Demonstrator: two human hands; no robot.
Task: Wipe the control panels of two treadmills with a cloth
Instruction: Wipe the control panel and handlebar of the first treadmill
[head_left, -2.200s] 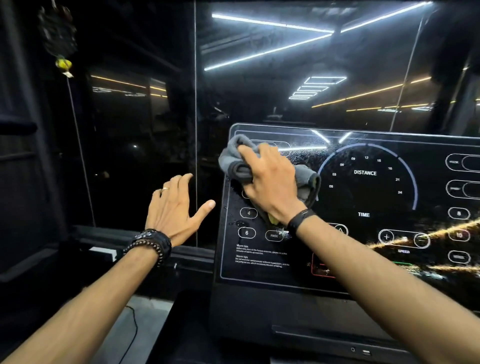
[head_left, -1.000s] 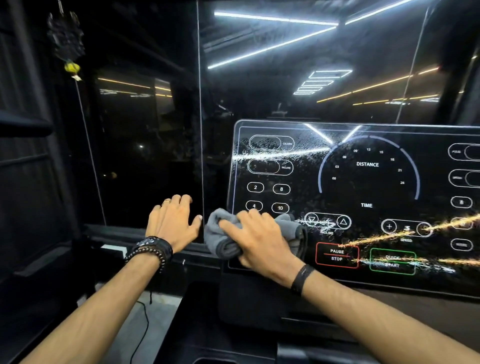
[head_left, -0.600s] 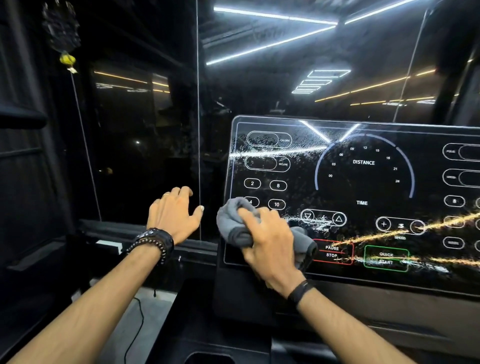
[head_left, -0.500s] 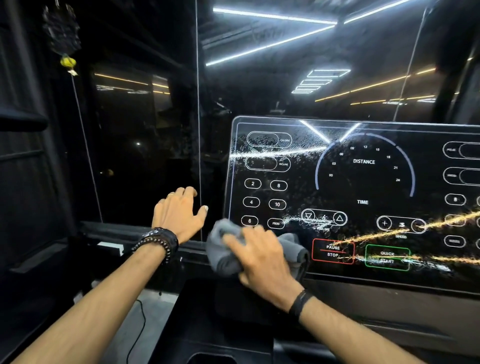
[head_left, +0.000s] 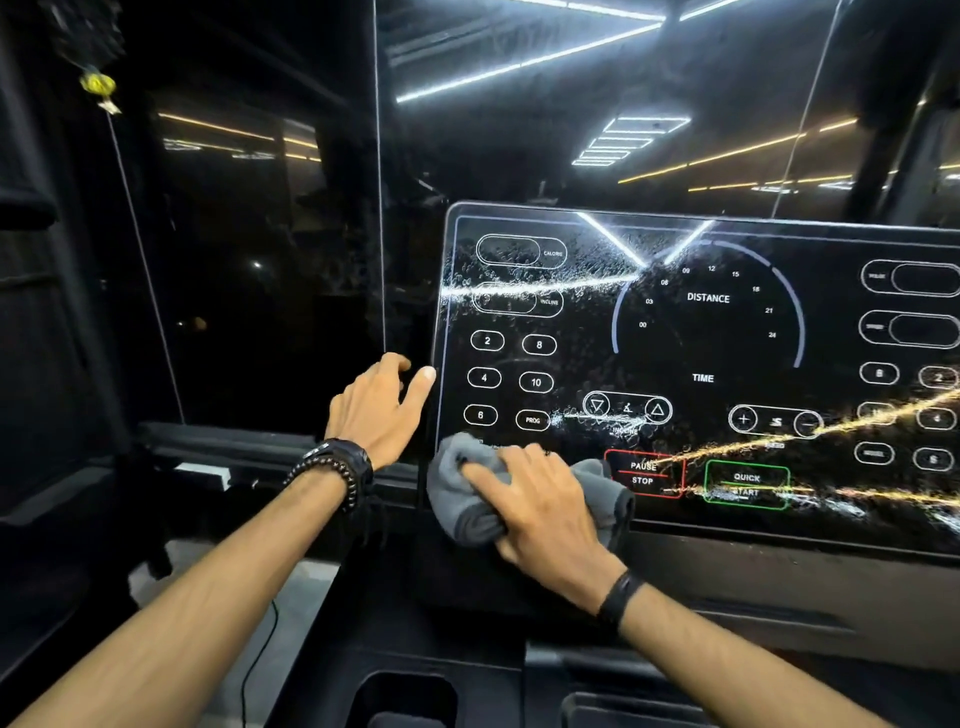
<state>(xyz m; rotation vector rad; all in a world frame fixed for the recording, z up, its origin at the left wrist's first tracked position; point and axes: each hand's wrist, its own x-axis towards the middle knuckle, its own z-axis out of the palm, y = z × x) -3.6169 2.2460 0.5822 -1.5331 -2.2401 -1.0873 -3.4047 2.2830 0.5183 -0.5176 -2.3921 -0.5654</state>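
A glossy black treadmill control panel (head_left: 701, 343) with white button outlines and droplets on its surface fills the right half. My right hand (head_left: 540, 509) presses a bunched grey cloth (head_left: 457, 499) against the panel's lower left corner, just left of the red PAUSE STOP button (head_left: 643, 473). My left hand (head_left: 379, 405) hovers beside the panel's left edge, fingers apart, thumb tip close to the frame, holding nothing.
A dark glass wall (head_left: 260, 234) with a vertical seam stands behind and left of the panel. Below the panel is a black console tray with a cup recess (head_left: 402, 699). A thin cable (head_left: 260, 644) runs over the grey floor at lower left.
My right hand swept the cloth from the panel's upper left down to its lower left corner, rubbing back and forth there. My left hand shifted right, closer to the panel's edge.
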